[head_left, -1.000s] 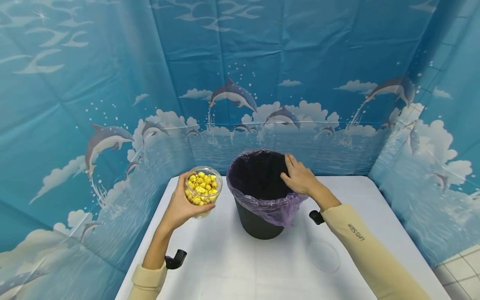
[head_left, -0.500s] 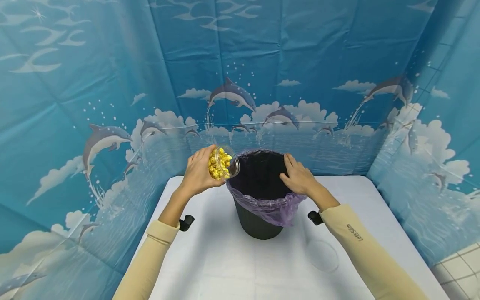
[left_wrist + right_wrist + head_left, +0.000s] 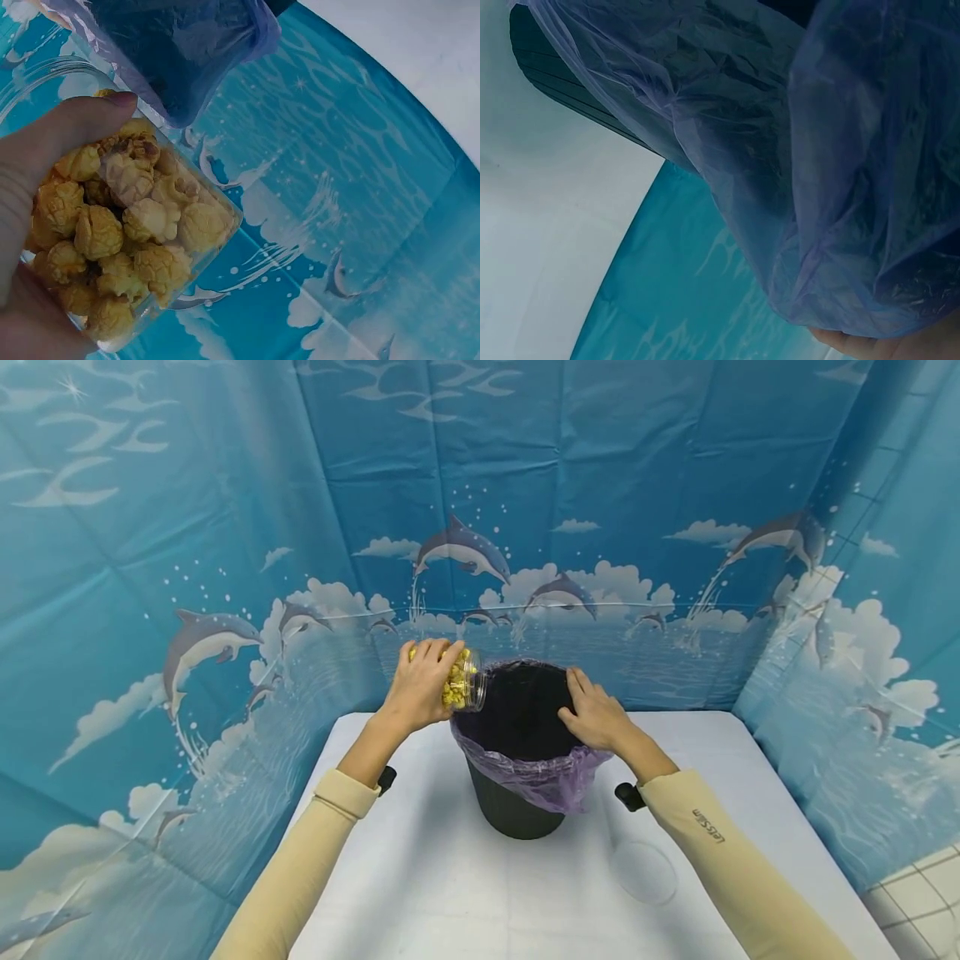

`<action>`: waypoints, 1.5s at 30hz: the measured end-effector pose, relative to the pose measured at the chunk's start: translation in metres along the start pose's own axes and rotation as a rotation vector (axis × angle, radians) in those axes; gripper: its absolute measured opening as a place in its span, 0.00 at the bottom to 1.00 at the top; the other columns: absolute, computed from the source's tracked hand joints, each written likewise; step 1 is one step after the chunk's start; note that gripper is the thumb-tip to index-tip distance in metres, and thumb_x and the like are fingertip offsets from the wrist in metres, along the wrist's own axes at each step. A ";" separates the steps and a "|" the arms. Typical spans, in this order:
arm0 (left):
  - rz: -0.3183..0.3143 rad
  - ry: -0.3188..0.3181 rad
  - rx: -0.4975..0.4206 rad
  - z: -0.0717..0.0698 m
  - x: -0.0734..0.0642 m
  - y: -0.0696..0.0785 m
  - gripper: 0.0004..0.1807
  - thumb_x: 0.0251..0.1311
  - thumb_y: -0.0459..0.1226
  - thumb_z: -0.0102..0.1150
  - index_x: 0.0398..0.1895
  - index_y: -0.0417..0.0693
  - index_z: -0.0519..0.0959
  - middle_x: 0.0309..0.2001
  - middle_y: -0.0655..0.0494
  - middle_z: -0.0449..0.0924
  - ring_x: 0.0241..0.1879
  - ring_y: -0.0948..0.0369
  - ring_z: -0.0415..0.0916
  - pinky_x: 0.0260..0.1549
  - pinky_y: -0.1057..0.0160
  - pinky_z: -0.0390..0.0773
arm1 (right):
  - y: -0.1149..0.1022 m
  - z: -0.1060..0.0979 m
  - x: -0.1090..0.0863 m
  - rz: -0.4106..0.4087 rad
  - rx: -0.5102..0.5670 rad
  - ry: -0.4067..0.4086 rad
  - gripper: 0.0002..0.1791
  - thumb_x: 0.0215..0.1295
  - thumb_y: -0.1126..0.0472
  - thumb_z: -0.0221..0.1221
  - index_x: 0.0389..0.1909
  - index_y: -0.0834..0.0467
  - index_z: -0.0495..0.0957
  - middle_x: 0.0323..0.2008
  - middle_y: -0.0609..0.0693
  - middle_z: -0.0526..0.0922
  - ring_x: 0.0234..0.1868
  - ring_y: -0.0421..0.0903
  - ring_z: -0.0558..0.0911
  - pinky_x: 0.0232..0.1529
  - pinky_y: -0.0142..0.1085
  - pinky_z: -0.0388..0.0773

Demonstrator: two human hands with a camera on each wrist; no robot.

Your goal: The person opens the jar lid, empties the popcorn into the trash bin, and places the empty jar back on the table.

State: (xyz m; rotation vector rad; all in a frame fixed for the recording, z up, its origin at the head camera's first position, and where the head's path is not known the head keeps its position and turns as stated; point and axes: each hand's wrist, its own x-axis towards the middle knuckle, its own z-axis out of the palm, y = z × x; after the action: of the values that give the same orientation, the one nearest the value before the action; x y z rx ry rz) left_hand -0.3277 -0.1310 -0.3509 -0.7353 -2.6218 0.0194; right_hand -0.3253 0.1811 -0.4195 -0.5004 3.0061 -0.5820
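Observation:
My left hand [image 3: 422,687] grips a clear plastic jar [image 3: 475,683] of yellow popcorn [image 3: 456,685]. The jar lies tipped on its side, its uncovered mouth at the left rim of a black trash bin [image 3: 516,810]. In the left wrist view, popcorn [image 3: 101,229] fills the jar under my thumb. A purple bag [image 3: 543,781] lines the bin, folded over its rim and bunched at the right. My right hand [image 3: 597,714] rests on the bin's right rim with fingers extended. The bag [image 3: 735,127] covers most of the right wrist view, with only fingertips [image 3: 855,343] showing below.
A clear round lid [image 3: 645,872] lies flat on the white table [image 3: 480,902], right of the bin. Blue dolphin-print sheeting [image 3: 510,485] stands behind and on both sides of the table. Black wrist mounts [image 3: 628,797] jut from both forearms.
My left hand has moved right and up to the bin with the jar, turning it from roughly upright onto its side. My right hand has stayed on the rim.

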 end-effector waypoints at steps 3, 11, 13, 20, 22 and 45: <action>0.027 0.001 0.069 0.000 0.004 0.002 0.60 0.36 0.49 0.88 0.76 0.50 0.64 0.69 0.43 0.72 0.70 0.45 0.69 0.72 0.35 0.64 | 0.000 0.000 -0.001 -0.004 0.001 0.003 0.42 0.79 0.51 0.43 0.82 0.67 0.37 0.83 0.68 0.40 0.78 0.77 0.52 0.71 0.75 0.56; 0.106 -0.007 0.226 -0.002 0.012 0.008 0.56 0.40 0.46 0.87 0.74 0.51 0.64 0.69 0.42 0.71 0.70 0.45 0.67 0.74 0.37 0.62 | -0.003 0.000 -0.002 0.002 0.000 0.004 0.41 0.80 0.52 0.44 0.82 0.67 0.38 0.83 0.68 0.40 0.78 0.77 0.52 0.72 0.74 0.55; 0.132 -0.009 0.255 -0.003 0.013 0.009 0.54 0.41 0.43 0.86 0.72 0.51 0.64 0.69 0.41 0.70 0.70 0.45 0.67 0.74 0.37 0.61 | -0.003 0.000 -0.002 0.005 0.000 0.003 0.41 0.80 0.52 0.44 0.82 0.67 0.38 0.83 0.67 0.40 0.78 0.77 0.51 0.72 0.74 0.55; 0.198 -0.005 0.342 -0.004 0.014 0.013 0.46 0.50 0.37 0.81 0.71 0.52 0.63 0.69 0.42 0.69 0.70 0.45 0.67 0.75 0.37 0.62 | -0.001 0.002 -0.001 -0.001 -0.015 0.008 0.42 0.79 0.51 0.43 0.82 0.67 0.38 0.83 0.68 0.40 0.78 0.77 0.52 0.71 0.73 0.57; 0.204 -0.015 0.356 -0.004 0.014 0.013 0.48 0.49 0.37 0.81 0.72 0.52 0.62 0.69 0.42 0.68 0.71 0.45 0.66 0.75 0.38 0.61 | 0.000 0.002 0.000 -0.001 -0.018 0.006 0.42 0.79 0.50 0.43 0.82 0.67 0.38 0.83 0.68 0.40 0.78 0.77 0.53 0.72 0.73 0.57; 0.303 -0.062 0.496 -0.006 0.028 0.022 0.51 0.49 0.40 0.82 0.74 0.54 0.60 0.71 0.43 0.66 0.74 0.45 0.61 0.77 0.40 0.59 | -0.001 0.001 -0.003 0.006 -0.008 0.022 0.42 0.80 0.51 0.45 0.82 0.67 0.39 0.83 0.68 0.42 0.78 0.76 0.54 0.72 0.72 0.58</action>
State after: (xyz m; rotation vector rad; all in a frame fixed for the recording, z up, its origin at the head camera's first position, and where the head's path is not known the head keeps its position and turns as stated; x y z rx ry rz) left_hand -0.3361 -0.0988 -0.3369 -0.9406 -2.3809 0.7587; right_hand -0.3224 0.1810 -0.4201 -0.4888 3.0310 -0.5796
